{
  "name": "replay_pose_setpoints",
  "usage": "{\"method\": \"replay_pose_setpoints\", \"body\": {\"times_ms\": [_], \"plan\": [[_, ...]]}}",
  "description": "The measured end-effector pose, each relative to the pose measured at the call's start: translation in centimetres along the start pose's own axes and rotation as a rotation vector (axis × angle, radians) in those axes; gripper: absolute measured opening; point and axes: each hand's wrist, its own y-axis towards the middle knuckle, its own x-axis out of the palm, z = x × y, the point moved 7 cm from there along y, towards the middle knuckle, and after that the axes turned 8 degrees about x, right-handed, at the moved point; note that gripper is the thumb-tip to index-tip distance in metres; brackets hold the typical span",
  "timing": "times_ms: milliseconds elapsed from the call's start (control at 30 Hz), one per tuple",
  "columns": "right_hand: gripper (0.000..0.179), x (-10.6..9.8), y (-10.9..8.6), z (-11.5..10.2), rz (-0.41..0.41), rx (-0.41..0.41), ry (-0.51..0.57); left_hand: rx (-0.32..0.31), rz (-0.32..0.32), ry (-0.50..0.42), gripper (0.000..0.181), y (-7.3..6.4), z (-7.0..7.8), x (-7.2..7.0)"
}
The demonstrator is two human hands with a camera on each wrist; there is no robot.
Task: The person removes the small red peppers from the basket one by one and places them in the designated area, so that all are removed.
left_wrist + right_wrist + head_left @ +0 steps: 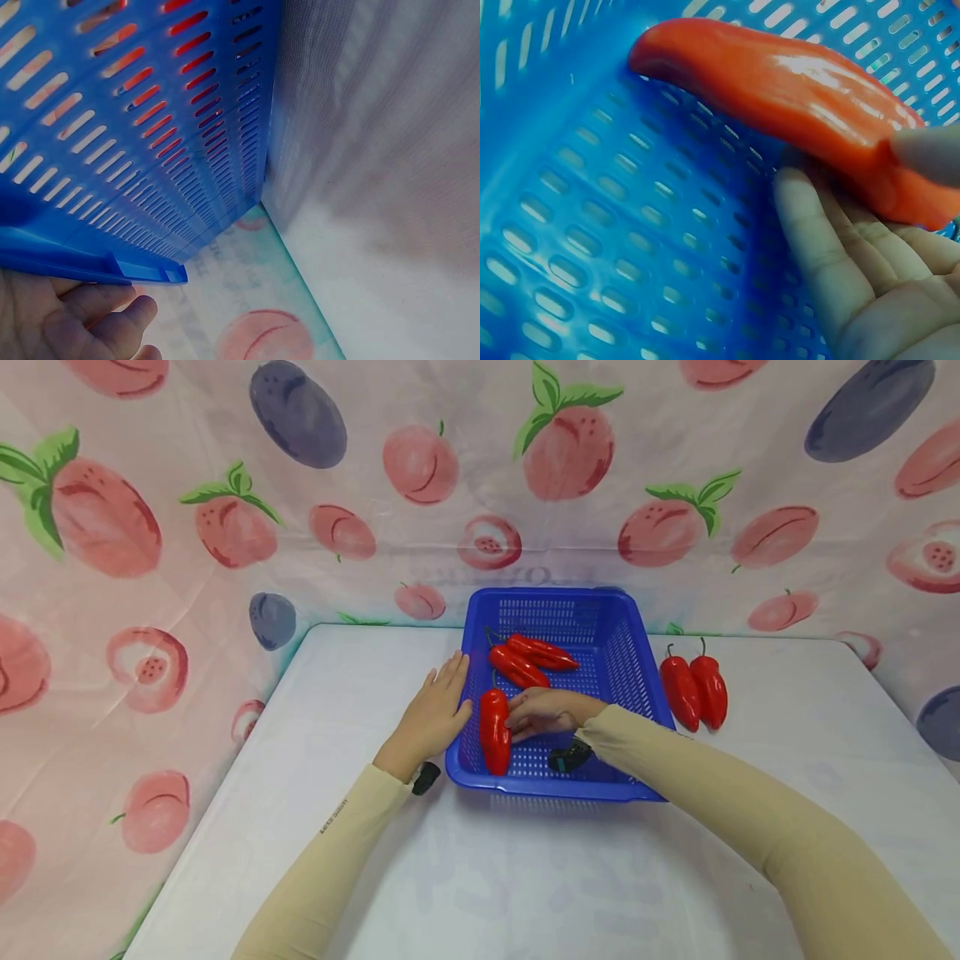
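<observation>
A blue plastic basket (551,789) with slotted walls sits on the white table. Inside it, my right hand (551,712) holds a long red pepper (494,732) near the left wall, its thumb on one side and fingers beneath, as the right wrist view shows the pepper (780,82). Two more red peppers, one (517,666) and another (543,652), lie farther back in the basket. My left hand (431,714) rests against the basket's left rim with fingers extended; in the left wrist view the fingers (112,319) are under the rim's edge.
To the right of the basket, two red peppers lie side by side on the table, one (681,692) nearer the basket and one (709,691) beyond it. A fruit-printed cloth (570,543) hangs behind and to the left of the table (450,877).
</observation>
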Motion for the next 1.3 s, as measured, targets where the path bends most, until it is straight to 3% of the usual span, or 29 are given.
{"method": "replay_pose_setpoints", "body": {"times_ms": [200, 1033, 1300], "plan": [[0.045, 0.11, -0.13, 0.07, 0.006, 0.012, 0.031, 0.001, 0.005, -0.002, 0.065, -0.03, 0.02, -0.03], [0.047, 0.18, -0.18, -0.29, -0.016, -0.031, 0.028, 0.005, 0.001, -0.008, 0.065, -0.08, 0.03, -0.17], [0.051, -0.59, -0.31, -0.79, 0.070, -0.075, 0.068, 0.005, -0.004, 0.002, 0.065, -0.02, 0.02, 0.00]]}}
